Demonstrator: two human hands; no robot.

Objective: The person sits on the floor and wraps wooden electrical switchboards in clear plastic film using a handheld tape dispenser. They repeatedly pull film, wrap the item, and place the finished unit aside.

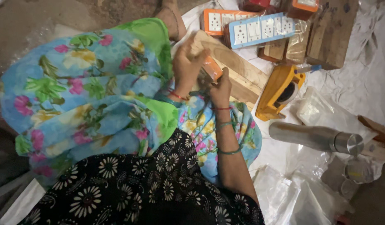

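Both my hands hold a small orange box in clear plastic wrap [211, 71] just above my lap. My left hand [185, 66] grips it from the left side, fingers curled over its top. My right hand [221, 88] holds it from below right, thumb up against the wrap. Both wrists wear thread bands and thin green bangles. A blue floral cloth [96, 96] covers my knees to the left of the hands. Under the hands lies a pale wooden board [238, 71].
Orange- and blue-framed switch panels [259, 29] with white sockets lie at the top, beside wrapped brown boxes [288, 48] and a wooden plank [332, 31]. A yellow tape dispenser [278, 89], a steel bottle [315, 137] and loose clear plastic bags [284, 196] lie to the right on white sheeting.
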